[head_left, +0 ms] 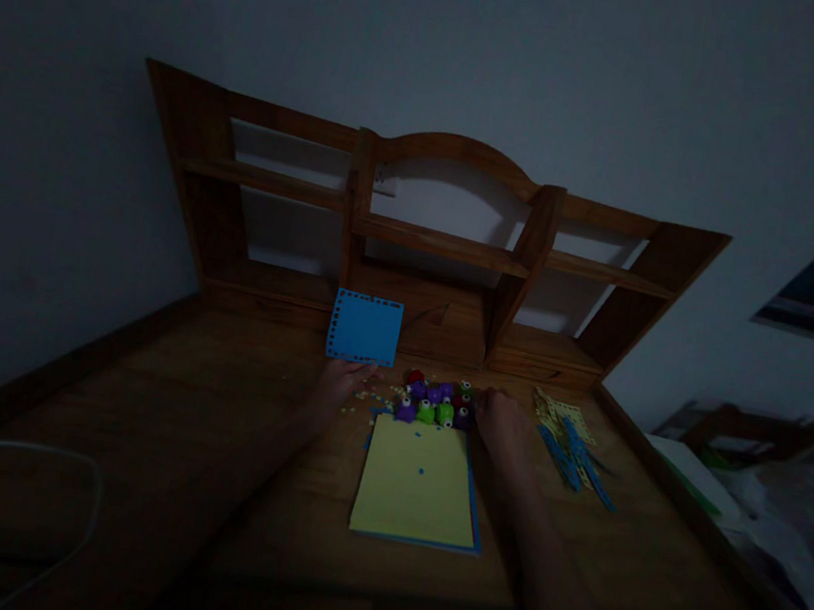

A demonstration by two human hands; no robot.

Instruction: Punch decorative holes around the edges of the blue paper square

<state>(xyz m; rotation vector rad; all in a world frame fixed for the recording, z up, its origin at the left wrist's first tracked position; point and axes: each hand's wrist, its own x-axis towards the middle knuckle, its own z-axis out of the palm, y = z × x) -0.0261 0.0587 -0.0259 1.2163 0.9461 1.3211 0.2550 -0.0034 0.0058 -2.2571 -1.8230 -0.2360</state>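
Near left corner of bench (252, 546): white cable (45, 449), one, looped.

Left of centre, toward the far edge: left hand (343, 377), grip narrow, fingers at the lower edge of a blue card (364, 327), which stands raised before the wooden hutch (453, 244). Card: square; dark holes in rows along its left, top and lower edges; none made out along the right edge. Judged three sides done, one left.

Just right of left hand: punched scraps (366, 395), small, pale and blue, scattered on the bench.

Centre, nearer the far edge: round-eyed figures (444, 413), purple, green and red, in a close cluster; exact count uncertain.

Centre, between cluster and near edge: yellow sheet (418, 488), flat, blue paper showing beneath; a few blue specks on top. No holes seen along its visible edges; apparently unworked.

Right of cluster: right hand (501, 417), fingers curled beside the end figures; whether its grip holds anything, cannot tell.

Toward far right corner: cut strips (572, 450), yellow and blue, overlapping in a loose heap, some with rows of holes; apparently finished offcuts.
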